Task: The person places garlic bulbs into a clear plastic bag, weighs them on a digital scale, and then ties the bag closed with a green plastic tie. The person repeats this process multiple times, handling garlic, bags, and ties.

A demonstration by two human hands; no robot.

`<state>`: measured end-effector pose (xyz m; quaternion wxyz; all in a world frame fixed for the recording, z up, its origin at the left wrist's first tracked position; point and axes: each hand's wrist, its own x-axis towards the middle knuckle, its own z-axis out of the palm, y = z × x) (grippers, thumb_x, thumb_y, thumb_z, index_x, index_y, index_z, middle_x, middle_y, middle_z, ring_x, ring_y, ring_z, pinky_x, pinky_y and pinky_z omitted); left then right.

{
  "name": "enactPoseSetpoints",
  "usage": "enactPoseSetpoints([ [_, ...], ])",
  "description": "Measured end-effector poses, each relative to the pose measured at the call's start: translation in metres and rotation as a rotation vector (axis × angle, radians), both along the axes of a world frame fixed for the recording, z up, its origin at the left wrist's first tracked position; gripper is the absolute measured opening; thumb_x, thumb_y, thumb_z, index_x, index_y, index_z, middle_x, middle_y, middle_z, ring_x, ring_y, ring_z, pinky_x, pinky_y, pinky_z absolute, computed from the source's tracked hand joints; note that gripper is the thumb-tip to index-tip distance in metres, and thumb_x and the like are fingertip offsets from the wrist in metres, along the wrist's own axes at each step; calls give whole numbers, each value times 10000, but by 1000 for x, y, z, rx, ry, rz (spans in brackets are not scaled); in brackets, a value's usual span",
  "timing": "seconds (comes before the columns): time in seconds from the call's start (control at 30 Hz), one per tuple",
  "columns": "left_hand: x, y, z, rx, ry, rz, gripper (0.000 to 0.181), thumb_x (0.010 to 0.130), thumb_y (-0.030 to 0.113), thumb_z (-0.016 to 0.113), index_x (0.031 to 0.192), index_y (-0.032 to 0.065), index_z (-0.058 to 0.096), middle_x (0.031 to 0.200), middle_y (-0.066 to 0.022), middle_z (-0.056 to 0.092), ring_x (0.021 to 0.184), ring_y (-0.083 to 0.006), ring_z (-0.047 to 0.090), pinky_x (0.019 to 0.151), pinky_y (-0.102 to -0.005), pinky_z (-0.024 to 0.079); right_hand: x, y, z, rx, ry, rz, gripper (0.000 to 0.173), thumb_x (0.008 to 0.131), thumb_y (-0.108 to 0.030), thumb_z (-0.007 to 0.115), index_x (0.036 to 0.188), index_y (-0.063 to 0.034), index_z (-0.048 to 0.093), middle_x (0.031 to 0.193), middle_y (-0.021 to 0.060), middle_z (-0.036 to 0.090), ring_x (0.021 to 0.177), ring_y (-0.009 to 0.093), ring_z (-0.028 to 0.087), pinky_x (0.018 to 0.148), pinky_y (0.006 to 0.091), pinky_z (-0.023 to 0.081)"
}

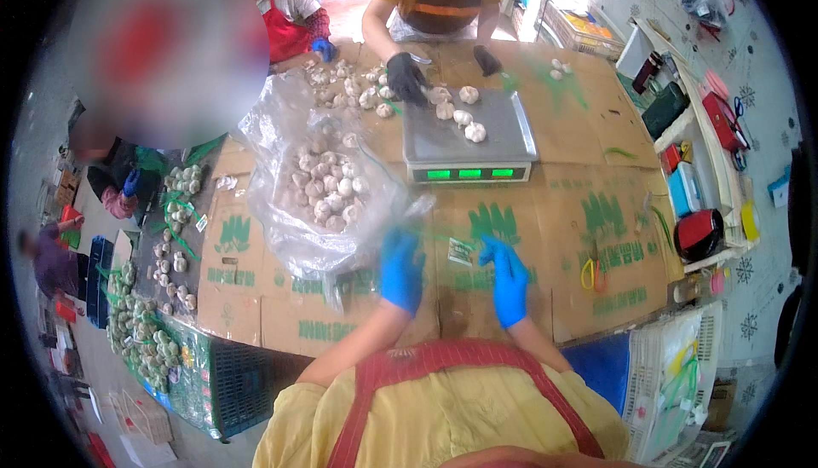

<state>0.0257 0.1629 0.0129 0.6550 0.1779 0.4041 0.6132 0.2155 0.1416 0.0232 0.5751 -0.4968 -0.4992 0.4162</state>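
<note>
My left hand [401, 270], in a blue glove and blurred, is beside the right edge of a clear plastic bag [281, 244] full of garlic bulbs [329, 183]. What its fingers hold is hard to make out. My right hand [506, 279], also blue-gloved, pinches a thin green mesh strip [441, 236] between thumb and fingertips. That strip stretches across toward my left hand, and a small printed tag [460, 251] hangs from it near my right fingers. Both hands are above the cardboard-covered table [473, 308].
Beyond my hands a digital scale [470, 148] bears several garlic bulbs; a co-worker's dark-gloved hand [407, 78] reaches over its left edge. Loose garlic [348, 87] lies behind the bag. Scissors [594, 275] rest at right, near a foam box [709, 174] of tools. Netted garlic [144, 334] is piled at left.
</note>
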Motion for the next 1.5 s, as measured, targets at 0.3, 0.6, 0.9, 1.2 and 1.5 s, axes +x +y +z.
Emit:
enactPoseSetpoints([
  [0.3,-4,-17,-38,189,574,-43,570,889,230,575,1400,170,331,1437,-40,328,1318,-253,323,1043,-459,265,6,-14,-12,-25,-9,16,398,1023,-252,335,1257,-3,539,975,41,584,896,126,539,859,284,431],
  [0.6,14,-26,0,-49,-30,5,564,895,224,574,1402,164,333,1428,-36,349,1318,-250,330,1037,-463,269,17,-20,-8,-34,83,1,353,1014,-217,376,1260,-22,538,996,27,572,909,112,509,877,270,407],
  [0.9,18,-30,-3,-50,26,-50,588,889,225,581,1410,154,318,1419,-32,354,1317,-228,333,1049,-464,255,26,-20,-20,-28,50,-41,453,1016,-348,331,1290,-41,521,1032,66,586,915,142,558,877,309,451],
  [1.2,19,-35,-2,-56,48,-71,660,893,224,574,1448,102,239,1461,-74,279,1306,-218,327,1051,-400,294,28,-23,-24,-53,155,-66,471,1002,-366,376,1327,-42,481,1105,85,579,973,157,561,896,322,453],
  [1.5,37,-30,-3,-36,105,-71,595,873,165,605,1402,147,332,1379,-38,369,1260,-186,379,1029,-432,297,45,-21,-9,-95,291,-69,525,984,-402,414,1363,-39,425,1128,94,574,971,157,566,878,305,456],
])
